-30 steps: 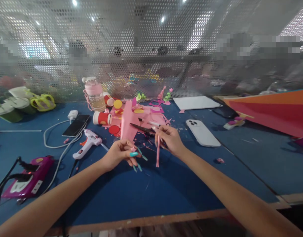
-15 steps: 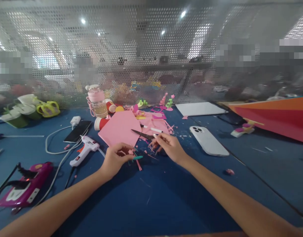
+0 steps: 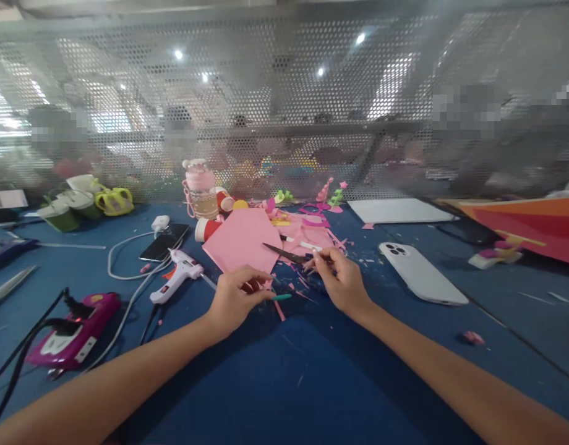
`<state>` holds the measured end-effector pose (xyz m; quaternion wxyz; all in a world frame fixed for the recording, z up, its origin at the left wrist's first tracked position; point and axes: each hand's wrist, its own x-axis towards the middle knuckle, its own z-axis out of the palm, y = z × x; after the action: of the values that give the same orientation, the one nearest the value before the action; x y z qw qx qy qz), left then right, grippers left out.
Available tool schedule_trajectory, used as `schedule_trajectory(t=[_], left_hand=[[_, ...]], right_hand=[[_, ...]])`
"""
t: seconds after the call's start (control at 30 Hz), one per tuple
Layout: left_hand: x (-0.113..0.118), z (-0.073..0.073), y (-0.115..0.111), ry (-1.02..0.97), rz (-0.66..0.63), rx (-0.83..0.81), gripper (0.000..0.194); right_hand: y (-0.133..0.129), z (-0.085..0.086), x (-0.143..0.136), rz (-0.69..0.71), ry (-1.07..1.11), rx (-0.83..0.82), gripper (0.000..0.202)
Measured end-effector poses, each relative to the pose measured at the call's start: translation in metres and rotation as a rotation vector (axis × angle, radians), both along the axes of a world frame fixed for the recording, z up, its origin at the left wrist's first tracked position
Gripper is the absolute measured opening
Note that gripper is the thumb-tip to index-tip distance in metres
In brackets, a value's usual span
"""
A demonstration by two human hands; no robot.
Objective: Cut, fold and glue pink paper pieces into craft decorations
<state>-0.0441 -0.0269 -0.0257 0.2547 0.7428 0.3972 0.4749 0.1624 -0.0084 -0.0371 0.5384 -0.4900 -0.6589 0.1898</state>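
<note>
My left hand [image 3: 240,298] is closed in a pinch over the blue table, with a small pink paper piece [image 3: 267,285] at its fingertips. A slim, pointed teal piece [image 3: 281,297] juts out from the thumb tip; its kind is unclear. A thin pink paper strip [image 3: 279,310] slants down just below. In my right hand [image 3: 342,281] is a pair of scissors [image 3: 284,252], dark blades pointing left over a pink paper sheet [image 3: 242,241]. The fingers partly hide the scissors' handles. Pink scraps [image 3: 299,290] lie between the two hands.
On the left are a glue gun [image 3: 180,275], a black phone [image 3: 164,243] with a white cable, and a magenta power strip [image 3: 75,334]. A drink bottle [image 3: 201,188] stands behind the paper. A white phone [image 3: 421,275] lies right, and a perforated screen [image 3: 284,99] rises behind.
The view has shifted, so everything sits farther right in the picture. Both hands keep nearly the same pose, with the scissors still in the right hand.
</note>
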Motion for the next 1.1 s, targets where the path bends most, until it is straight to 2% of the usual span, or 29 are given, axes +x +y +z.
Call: schedule_trajectory(t=[0.07, 0.13, 0.27, 0.33, 0.43, 0.5, 0.57, 0.67, 0.73, 0.8, 0.87, 0.97, 1.1], left_hand=[[-0.002, 0.002, -0.004, 0.063, -0.053, 0.142, 0.017], [-0.004, 0.006, -0.011, 0.169, -0.166, 0.261, 0.015], [-0.005, 0.018, -0.027, 0.431, -0.438, 0.371, 0.014], [-0.005, 0.021, -0.032, 0.483, -0.514, 0.421, 0.013], [-0.005, 0.021, -0.035, 0.417, -0.585, 0.47, 0.008], [-0.003, 0.02, -0.035, 0.374, -0.654, 0.514, 0.007], [-0.001, 0.018, -0.035, 0.394, -0.742, 0.612, 0.011], [0.004, 0.014, -0.035, 0.418, -0.821, 0.809, 0.015], [0.006, 0.009, -0.033, 0.323, -0.846, 0.981, 0.015], [0.007, 0.005, -0.032, 0.203, -0.853, 1.148, 0.015], [0.008, 0.003, -0.031, 0.155, -0.848, 1.236, 0.016], [0.011, 0.009, -0.034, 0.261, -0.904, 1.159, 0.015], [0.011, 0.026, -0.042, 0.573, -1.032, 0.841, 0.015]], right_hand=[[-0.001, -0.001, -0.006, -0.025, -0.005, 0.042, 0.015], [-0.002, 0.0, -0.018, -0.01, -0.056, 0.068, 0.011], [-0.003, 0.011, -0.062, 0.233, -0.281, 0.042, 0.004], [-0.004, 0.021, -0.092, 0.309, -0.343, 0.041, 0.009], [-0.007, 0.04, -0.139, 0.358, -0.593, -0.02, 0.023], [-0.009, 0.05, -0.169, 0.296, -0.671, -0.175, 0.043], [-0.011, 0.057, -0.196, 0.297, -0.751, -0.344, 0.059], [-0.008, 0.062, -0.228, 0.271, -0.753, -0.467, 0.055], [-0.003, 0.062, -0.241, 0.28, -0.686, -0.519, 0.045], [0.003, 0.06, -0.246, 0.299, -0.628, -0.558, 0.041], [0.01, 0.056, -0.244, 0.335, -0.554, -0.612, 0.036], [0.017, 0.045, -0.236, 0.425, -0.407, -0.751, 0.016], [0.015, 0.035, -0.224, 0.483, -0.154, -0.85, 0.011]])
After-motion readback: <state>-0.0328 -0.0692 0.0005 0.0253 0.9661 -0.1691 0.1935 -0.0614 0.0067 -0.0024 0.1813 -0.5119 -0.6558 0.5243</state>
